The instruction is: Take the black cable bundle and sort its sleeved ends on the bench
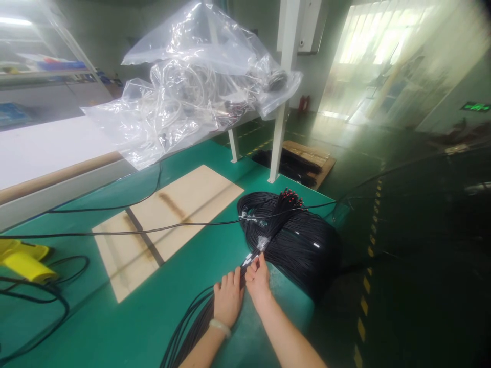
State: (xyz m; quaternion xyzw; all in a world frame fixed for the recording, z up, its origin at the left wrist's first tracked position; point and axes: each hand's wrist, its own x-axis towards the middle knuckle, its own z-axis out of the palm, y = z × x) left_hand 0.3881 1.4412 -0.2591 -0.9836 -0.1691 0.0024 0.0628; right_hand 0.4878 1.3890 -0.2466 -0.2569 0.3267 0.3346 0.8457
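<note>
Cable coil [303, 250] lies right of plywood board [199, 194].

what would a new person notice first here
A big coil of black cables sits on the green work mat, right of centre. The left hand and right hand are at its taped strands. Above, a clear plastic bag of white cables bulges at top centre.

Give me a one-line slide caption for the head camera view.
Left hand and right hand at a taped black cable bundle on a green bench.
</note>
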